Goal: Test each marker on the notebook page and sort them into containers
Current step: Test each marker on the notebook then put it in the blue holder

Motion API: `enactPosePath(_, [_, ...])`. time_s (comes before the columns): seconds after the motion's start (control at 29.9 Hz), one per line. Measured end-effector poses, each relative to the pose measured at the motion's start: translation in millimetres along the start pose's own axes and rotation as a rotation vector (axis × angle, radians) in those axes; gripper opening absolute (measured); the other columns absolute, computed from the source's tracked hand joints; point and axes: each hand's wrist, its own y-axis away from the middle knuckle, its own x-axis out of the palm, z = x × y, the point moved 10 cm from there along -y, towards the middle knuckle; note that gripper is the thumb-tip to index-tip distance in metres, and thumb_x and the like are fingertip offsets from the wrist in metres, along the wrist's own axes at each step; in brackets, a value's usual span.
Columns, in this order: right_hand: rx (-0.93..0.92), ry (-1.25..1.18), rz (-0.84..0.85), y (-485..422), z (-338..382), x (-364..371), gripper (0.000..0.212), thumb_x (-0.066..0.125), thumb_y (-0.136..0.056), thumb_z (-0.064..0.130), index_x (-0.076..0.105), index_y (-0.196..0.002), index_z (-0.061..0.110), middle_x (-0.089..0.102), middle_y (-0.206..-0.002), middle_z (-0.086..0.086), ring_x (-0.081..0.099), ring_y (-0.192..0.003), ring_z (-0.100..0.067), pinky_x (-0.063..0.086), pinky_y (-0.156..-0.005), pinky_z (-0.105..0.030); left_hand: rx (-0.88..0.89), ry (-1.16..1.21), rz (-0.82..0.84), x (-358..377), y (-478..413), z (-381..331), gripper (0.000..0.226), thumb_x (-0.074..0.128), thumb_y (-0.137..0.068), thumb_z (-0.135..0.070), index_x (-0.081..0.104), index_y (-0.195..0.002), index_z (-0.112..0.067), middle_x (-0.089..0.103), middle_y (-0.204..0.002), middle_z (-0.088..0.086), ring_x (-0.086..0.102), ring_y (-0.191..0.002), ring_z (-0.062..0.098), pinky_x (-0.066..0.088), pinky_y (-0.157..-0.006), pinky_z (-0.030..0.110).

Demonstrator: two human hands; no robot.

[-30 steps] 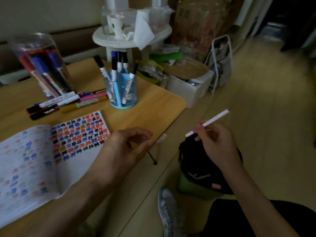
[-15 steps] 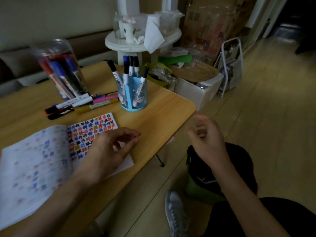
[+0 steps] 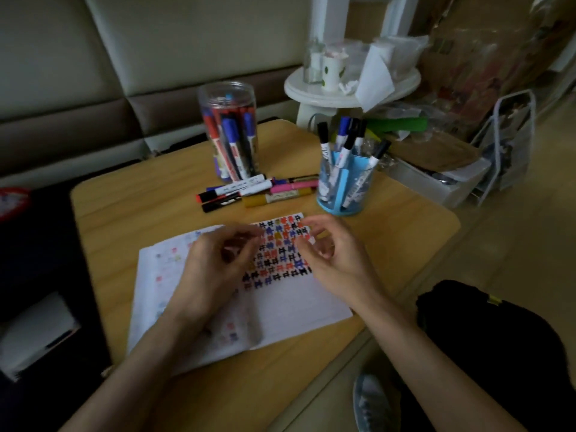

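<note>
left hand (image 3: 215,269): hovers over the notebook's middle fold, fingers loosely curled with the thumb near the fingertips; nothing shows in its grasp, though motion blur softens the fingers.
right hand (image 3: 338,260): held over the right page, near the left hand but apart from it, fingers loosely bent, palm turned inward, gripping nothing.
notebook (image 3: 290,304): lies open on the wooden table (image 3: 124,213); the upper part of its right page is filled with rows of black, blue, red and yellowish test marks, the lower part is bare lined paper, and the left page shows faint coloured marks.
loose markers (image 3: 249,187): a small pile flat on the table beyond the notebook, between the two containers; among them a pink marker (image 3: 293,188), a yellow marker (image 3: 277,198) and a black marker (image 3: 221,204).
clear jar (image 3: 229,132): upright at the far side of the table, holding red, blue and black markers.
blue holder (image 3: 344,190): upright to the right of the pile, with black-capped and blue-capped markers leaning in its compartments.
surroundings: a white round side table (image 3: 352,88) behind the table, a black bag (image 3: 486,338) on the floor at right, and a grey shoe (image 3: 371,403) below the table edge.
</note>
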Motion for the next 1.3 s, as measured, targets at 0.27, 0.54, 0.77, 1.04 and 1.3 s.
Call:
enactPosePath(0.27, [-0.079, 0.037, -0.005, -32, 18, 30, 0.029, 0.073, -0.094, 0.03, 0.064, -0.121, 0.027, 0.064, -0.103, 0.008, 0.063, -0.083, -0.002, 0.051, -0.064, -0.014, 0.052, -0.313, -0.109, -3, -55, 19, 0.041, 0.073, -0.092, -0.027, 0.062, -0.131, -0.026, 0.059, -0.122, -0.001, 0.067, -0.077, 0.011, 0.058, -0.073, 0.039])
enactPosePath(0.54, [-0.039, -0.004, 0.006, -42, 14, 30, 0.029, 0.072, -0.095, 0.029, 0.064, -0.123, 0.029, 0.063, -0.105, 0.008, 0.064, -0.082, -0.002, 0.054, -0.063, -0.017, -0.064, -0.529, -0.103, 3, -87, 36, 0.041, 0.072, -0.09, -0.041, 0.062, -0.129, -0.034, 0.059, -0.125, 0.002, 0.063, -0.106, 0.025, 0.047, -0.074, 0.034])
enactPosePath(0.77, [-0.043, -0.002, 0.007, -39, 15, 24, 0.028, 0.071, -0.095, 0.029, 0.064, -0.122, 0.029, 0.063, -0.105, 0.01, 0.063, -0.081, -0.002, 0.058, -0.066, -0.023, 0.034, -0.539, -0.097, 5, -89, 34, 0.032, 0.077, -0.085, -0.046, 0.068, -0.108, -0.025, 0.06, -0.117, 0.0, 0.063, -0.094, 0.021, 0.051, -0.069, 0.035])
enactPosePath(1.04, [0.028, -0.036, 0.035, -34, 7, 25, 0.027, 0.07, -0.096, 0.035, 0.068, -0.12, 0.023, 0.067, -0.109, 0.007, 0.066, -0.089, -0.002, 0.061, -0.077, -0.025, 0.09, -0.301, -0.241, -26, -57, 19, 0.025, 0.068, -0.095, -0.039, 0.067, -0.111, -0.019, 0.071, -0.108, -0.005, 0.066, -0.097, 0.012, 0.056, -0.08, 0.041])
enactPosePath(1.3, [0.059, -0.506, 0.109, -19, 39, 42, 0.02, 0.068, -0.097, 0.031, 0.071, -0.082, 0.018, 0.069, -0.067, 0.007, 0.065, -0.066, -0.004, 0.05, -0.063, -0.019, 0.023, -0.037, -0.033, -20, 0, -5, 0.028, 0.071, -0.091, -0.031, 0.066, -0.119, -0.029, 0.073, -0.104, -0.012, 0.07, -0.092, 0.006, 0.059, -0.078, 0.035])
